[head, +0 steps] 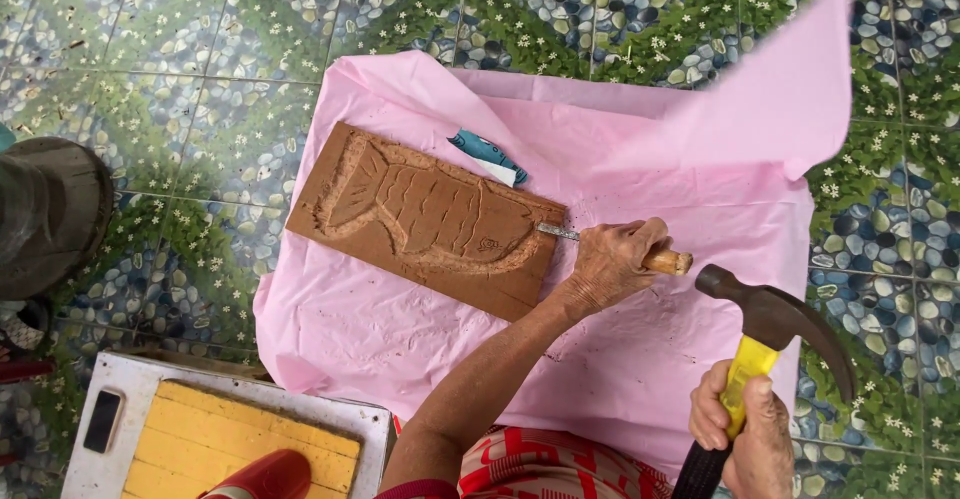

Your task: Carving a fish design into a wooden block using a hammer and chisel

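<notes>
We see a home patio turned carving spot: pebble-patterned floor tiles (200, 49), pink sheet (420, 329) spread beneath a carved board (425, 221).

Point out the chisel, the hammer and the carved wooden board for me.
chisel (668, 260), head view, on its wooden handle.
hammer (775, 316), head view, on its dark metal head.
carved wooden board (430, 214), head view, on the fish carving's body.
</notes>
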